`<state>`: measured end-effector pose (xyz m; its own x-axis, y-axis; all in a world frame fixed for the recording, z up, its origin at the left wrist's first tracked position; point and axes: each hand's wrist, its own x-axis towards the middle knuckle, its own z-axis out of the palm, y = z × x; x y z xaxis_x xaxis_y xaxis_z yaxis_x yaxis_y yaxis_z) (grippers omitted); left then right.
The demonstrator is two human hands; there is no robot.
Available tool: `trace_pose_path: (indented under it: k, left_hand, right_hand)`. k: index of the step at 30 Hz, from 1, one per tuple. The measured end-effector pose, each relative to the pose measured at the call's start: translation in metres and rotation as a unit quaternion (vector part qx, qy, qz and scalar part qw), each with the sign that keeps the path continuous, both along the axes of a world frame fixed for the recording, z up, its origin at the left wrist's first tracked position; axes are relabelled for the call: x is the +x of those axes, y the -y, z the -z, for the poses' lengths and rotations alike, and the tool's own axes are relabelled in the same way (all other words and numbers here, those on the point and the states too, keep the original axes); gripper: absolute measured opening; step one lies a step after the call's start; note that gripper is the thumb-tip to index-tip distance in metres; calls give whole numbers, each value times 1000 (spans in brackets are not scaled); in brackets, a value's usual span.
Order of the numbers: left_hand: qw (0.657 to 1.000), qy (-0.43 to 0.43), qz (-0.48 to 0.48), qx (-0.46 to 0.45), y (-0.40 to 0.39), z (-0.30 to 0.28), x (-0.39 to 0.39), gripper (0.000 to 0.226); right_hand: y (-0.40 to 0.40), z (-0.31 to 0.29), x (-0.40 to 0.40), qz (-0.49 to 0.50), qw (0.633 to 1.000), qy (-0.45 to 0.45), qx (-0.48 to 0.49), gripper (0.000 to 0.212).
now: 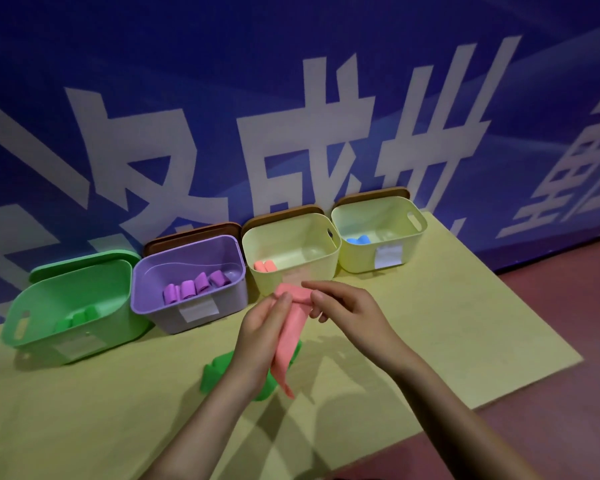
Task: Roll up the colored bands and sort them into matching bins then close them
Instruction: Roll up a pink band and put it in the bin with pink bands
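A pink band [291,337] hangs in the air above the mat, its upper end partly rolled. My left hand [262,332] grips the band from the left, and my right hand [343,306] pinches the rolled top end. A green band [222,367] lies on the mat under my left wrist. Along the back stand four open bins: a green bin [42,336] with green rolls, a purple bin [229,306] with several purple rolls, a pale yellow bin [323,268] with pink rolls [265,265], and another pale yellow bin [361,263] with a blue roll [357,240].
Lids lean behind the bins against the blue banner wall: a green lid [80,263] and brown lids [191,233]. The yellow mat [430,323] ends at the right on a dark red floor [568,306].
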<state>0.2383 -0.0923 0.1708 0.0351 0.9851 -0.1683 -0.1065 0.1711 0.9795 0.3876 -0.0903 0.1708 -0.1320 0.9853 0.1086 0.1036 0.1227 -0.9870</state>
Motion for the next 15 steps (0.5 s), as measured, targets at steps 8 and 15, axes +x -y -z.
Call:
trace_pose_path:
  k: [8,15]
  left_hand:
    - [999,-48,-22,0,-2,2,0,26]
    - [998,6,-57,-24,-7,3,-11,20]
  right_hand:
    - [0,4,-15,54,996,13,64,14]
    - [-16,10,-23,72,965,152,203,23]
